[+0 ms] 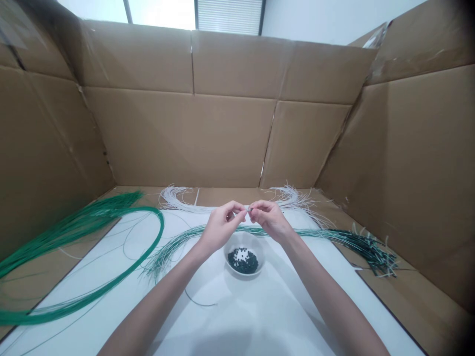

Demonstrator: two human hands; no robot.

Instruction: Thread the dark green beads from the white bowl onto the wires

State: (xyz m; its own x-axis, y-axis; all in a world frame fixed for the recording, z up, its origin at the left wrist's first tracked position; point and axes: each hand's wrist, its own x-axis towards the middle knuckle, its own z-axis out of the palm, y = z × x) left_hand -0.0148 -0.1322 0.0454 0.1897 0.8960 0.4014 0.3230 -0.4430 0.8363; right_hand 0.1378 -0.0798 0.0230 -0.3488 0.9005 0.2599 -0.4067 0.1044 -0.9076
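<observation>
My left hand (225,220) and my right hand (268,217) meet fingertip to fingertip above the far rim of a white bowl (227,244). Both are closed in a pinch. A tiny pale piece shows at the right fingertips, too small to name; what the left fingers pinch is hidden. Small dark green bead-like pieces (243,262) cover much of the bowl's bottom. Just behind the bowl, a bundle of thin green wires (304,232) runs crosswise beneath my hands, its right end thick with dark tips. One thin dark wire (200,301) curves out from under my left forearm.
At left, a large looped bundle of green wires (161,227) spreads over the white tabletop (260,316) and its edge. White wires (172,198) lie in a curve along the back. Cardboard walls (178,138) stand at the back and on both sides.
</observation>
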